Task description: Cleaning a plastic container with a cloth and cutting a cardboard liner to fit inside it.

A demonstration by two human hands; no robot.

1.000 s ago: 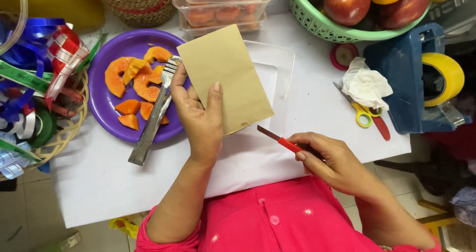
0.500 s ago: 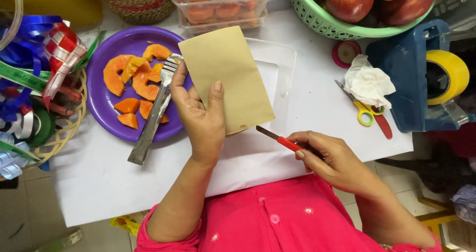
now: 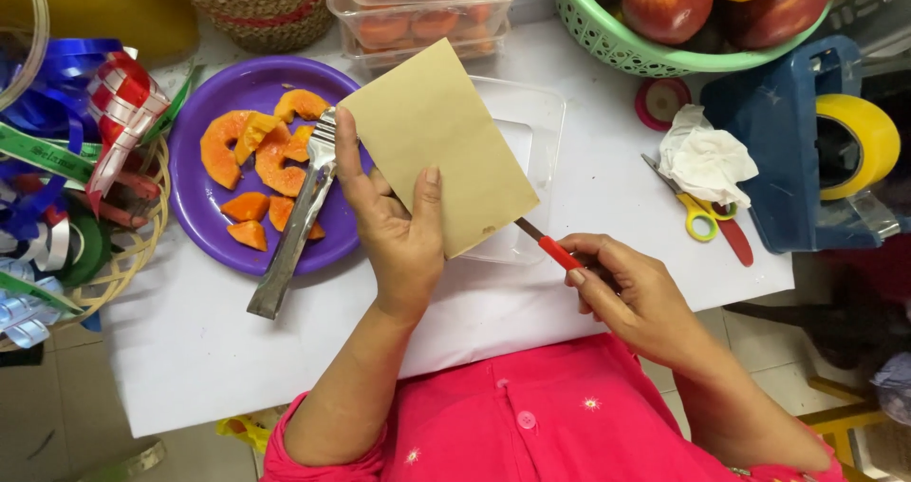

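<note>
My left hand (image 3: 394, 226) holds a tan paper sheet (image 3: 435, 139) up over a clear plastic tray (image 3: 536, 126), thumb on top near the lower edge. My right hand (image 3: 631, 287) grips a small knife with a red handle (image 3: 555, 250); its blade tip slips under the sheet's lower right corner. A purple plate (image 3: 213, 216) with orange papaya pieces (image 3: 251, 155) lies to the left, and metal tongs (image 3: 289, 231) rest across it.
Stacked clear boxes of fruit (image 3: 418, 8) and a green basket of apples (image 3: 693, 17) stand at the back. Yellow-handled scissors (image 3: 707, 218), a crumpled tissue (image 3: 707, 159), a blue tape dispenser (image 3: 816, 150) sit right. Ribbons (image 3: 66, 140) crowd the left edge.
The knife tip has slid left and up until it sits under the sheet's corner. My left hand keeps the sheet in nearly the same place.
</note>
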